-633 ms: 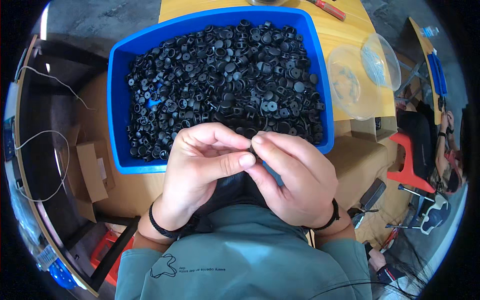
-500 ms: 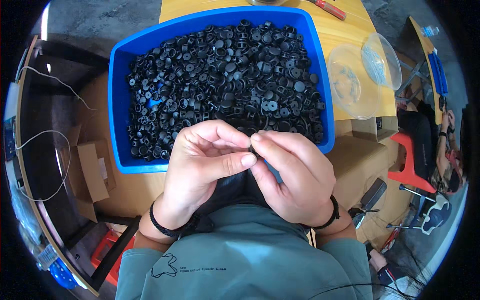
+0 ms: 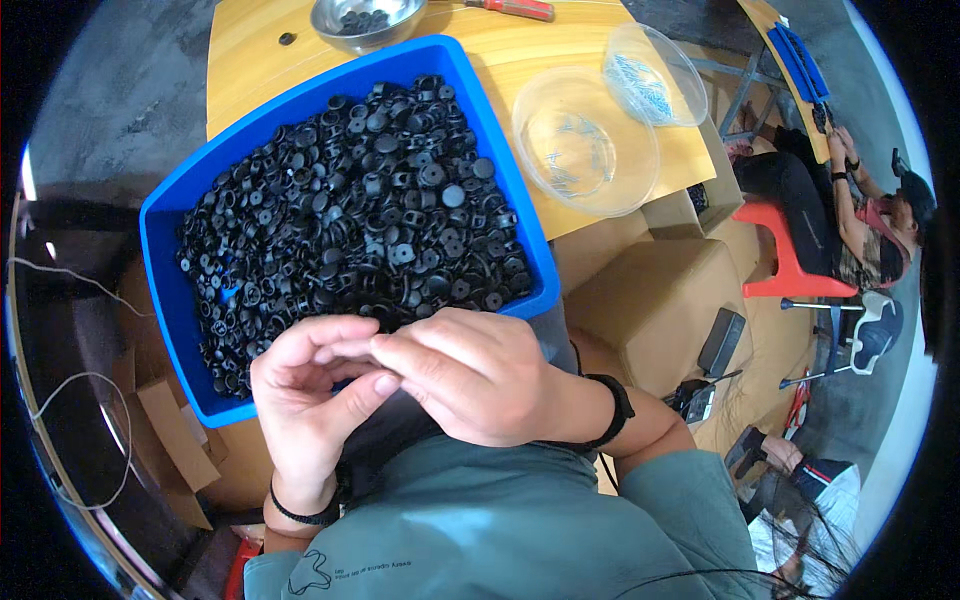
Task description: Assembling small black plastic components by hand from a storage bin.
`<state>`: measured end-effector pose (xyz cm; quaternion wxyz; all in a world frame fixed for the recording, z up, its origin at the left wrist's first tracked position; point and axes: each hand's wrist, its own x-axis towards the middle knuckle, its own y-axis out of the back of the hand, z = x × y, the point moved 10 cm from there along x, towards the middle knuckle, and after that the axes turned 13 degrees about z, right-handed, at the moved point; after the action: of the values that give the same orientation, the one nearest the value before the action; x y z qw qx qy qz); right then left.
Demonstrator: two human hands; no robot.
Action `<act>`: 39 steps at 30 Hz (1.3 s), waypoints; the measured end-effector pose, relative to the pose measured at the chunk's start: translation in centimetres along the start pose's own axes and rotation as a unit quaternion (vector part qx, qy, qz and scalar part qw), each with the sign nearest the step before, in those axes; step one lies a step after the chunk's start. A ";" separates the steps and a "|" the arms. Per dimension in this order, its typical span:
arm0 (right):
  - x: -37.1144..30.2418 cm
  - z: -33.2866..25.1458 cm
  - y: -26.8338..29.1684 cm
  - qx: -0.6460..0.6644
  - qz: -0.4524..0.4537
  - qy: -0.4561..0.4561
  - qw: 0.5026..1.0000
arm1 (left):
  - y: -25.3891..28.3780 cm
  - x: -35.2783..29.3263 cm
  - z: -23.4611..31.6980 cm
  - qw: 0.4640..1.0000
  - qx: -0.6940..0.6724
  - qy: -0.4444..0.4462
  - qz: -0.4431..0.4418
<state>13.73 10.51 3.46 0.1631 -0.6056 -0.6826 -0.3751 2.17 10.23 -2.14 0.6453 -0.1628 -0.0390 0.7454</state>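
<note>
Just over the near edge of a blue plastic bin (image 3: pixel 168 270), my two hands meet at the fingertips. Round black plastic parts (image 3: pixel 360 200), some like caps and some like open rings, fill the bin. My left hand (image 3: pixel 310 390) is pinched, its thumb and forefinger against the fingers of my right hand (image 3: pixel 480 380). The right thumb and fingers are pressed together too, their backs covering the grip. Whatever small thing is between the fingertips is hidden by them.
Behind the bin, a yellow wooden table (image 3: pixel 480 60) bears a metal bowl (image 3: pixel 335 35) with black parts, a red-handled screwdriver (image 3: pixel 520 10) and two clear tubs (image 3: pixel 640 185) holding small bluish pieces. A cardboard box (image 3: pixel 650 300) stands right. Another person (image 3: pixel 870 220) sits beyond a red stool (image 3: pixel 775 270).
My view has swung to the right, so bin and table appear further left. My right hand has turned, its back now more toward me. The fingertips stay together.
</note>
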 end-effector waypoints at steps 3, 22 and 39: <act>-0.3 0.3 -0.6 -0.018 -0.073 0.006 0.997 | 0.5 -0.1 -0.2 0.997 0.072 -0.008 0.020; 3.1 19.2 10.7 -0.392 -0.183 -0.200 0.879 | 30.3 -10.0 4.7 0.876 0.209 -0.064 0.429; 3.9 19.0 10.8 -0.412 -0.181 -0.215 0.867 | 35.6 -9.9 -1.6 0.855 0.255 -0.022 0.451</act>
<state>27.52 26.57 -3.16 -0.3231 -0.5489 -0.5819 -0.5056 -29.99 -5.50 -11.32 0.2559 0.0241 0.2157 0.9420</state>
